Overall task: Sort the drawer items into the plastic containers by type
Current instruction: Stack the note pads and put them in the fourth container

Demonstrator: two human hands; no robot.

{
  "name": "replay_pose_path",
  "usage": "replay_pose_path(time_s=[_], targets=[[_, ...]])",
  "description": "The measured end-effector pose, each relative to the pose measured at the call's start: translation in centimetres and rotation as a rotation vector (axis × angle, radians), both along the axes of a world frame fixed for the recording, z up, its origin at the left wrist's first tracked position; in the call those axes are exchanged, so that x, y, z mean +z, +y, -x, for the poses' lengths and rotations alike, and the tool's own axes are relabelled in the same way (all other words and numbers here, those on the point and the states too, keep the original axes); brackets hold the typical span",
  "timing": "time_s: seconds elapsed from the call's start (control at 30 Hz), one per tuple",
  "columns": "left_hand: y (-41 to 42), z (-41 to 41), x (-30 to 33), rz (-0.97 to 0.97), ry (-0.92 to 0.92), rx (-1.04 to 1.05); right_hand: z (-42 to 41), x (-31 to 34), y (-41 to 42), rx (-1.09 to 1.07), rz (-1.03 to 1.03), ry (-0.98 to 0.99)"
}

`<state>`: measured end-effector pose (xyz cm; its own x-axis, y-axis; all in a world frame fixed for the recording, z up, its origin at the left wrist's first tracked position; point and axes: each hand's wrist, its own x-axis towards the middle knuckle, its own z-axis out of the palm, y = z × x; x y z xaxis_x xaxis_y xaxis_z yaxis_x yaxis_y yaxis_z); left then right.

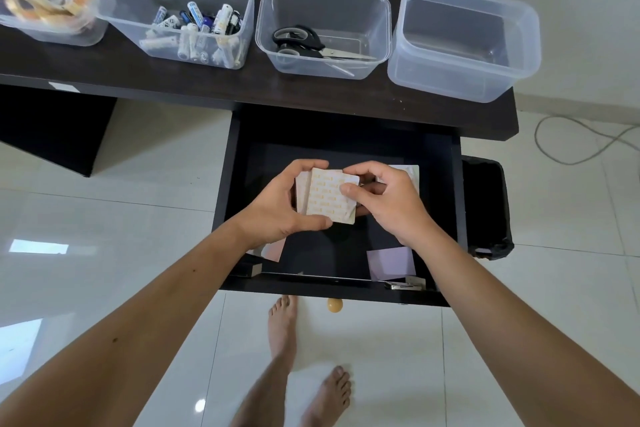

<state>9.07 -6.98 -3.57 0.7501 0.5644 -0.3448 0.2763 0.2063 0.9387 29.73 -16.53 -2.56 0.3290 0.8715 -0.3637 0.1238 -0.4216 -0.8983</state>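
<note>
Roughly, desk: dark wooden desk (207,87), four clear plastic containers (464,42) on top
Drawer: open black drawer (346,135) below
Hands: left hand (280,208) and right hand (384,201) both pinching cards
Cards: small stack of pale square printed cards (329,196), over drawer

Both forearms are bare, with no sleeves in view. The left hand (280,204) and right hand (384,204) wear no rings, watch or gloves. Two small dark moles mark the left forearm. Both feet (287,329) are bare.
</note>
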Motion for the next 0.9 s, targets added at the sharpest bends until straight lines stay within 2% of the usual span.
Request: replay_pose_path(time_s=[0.17, 0.27, 0.37, 0.5, 0.77, 0.9], targets=[[-0.2, -0.7, -0.9, 0.006, 0.005, 0.044, -0.7, 0.3, -0.2, 0.011, 0.005, -0.033], [-0.1, -0.3, -1.3, 0.027, 0.010, 0.056, -2.4, 0.4, -1.1, 0.065, 0.005, -0.230], [-0.1, 0.1, -1.2, 0.064, 0.014, 0.069, -4.3, 0.0, -1.9, 0.012, -0.023, -0.373], [0.1, 0.5, -0.8, 0.097, 0.027, 0.096, -4.8, -1.3, -2.0, 0.027, 0.068, -0.562], [0.1, 0.8, -1.1, 0.046, 0.000, 0.123, -4.3, -2.7, -2.2, 0.075, 0.210, -0.672], [0.1, 0.8, -1.5, 0.043, -0.001, 0.154, -4.2, -2.7, -2.0, 0.097, 0.291, -0.650]])
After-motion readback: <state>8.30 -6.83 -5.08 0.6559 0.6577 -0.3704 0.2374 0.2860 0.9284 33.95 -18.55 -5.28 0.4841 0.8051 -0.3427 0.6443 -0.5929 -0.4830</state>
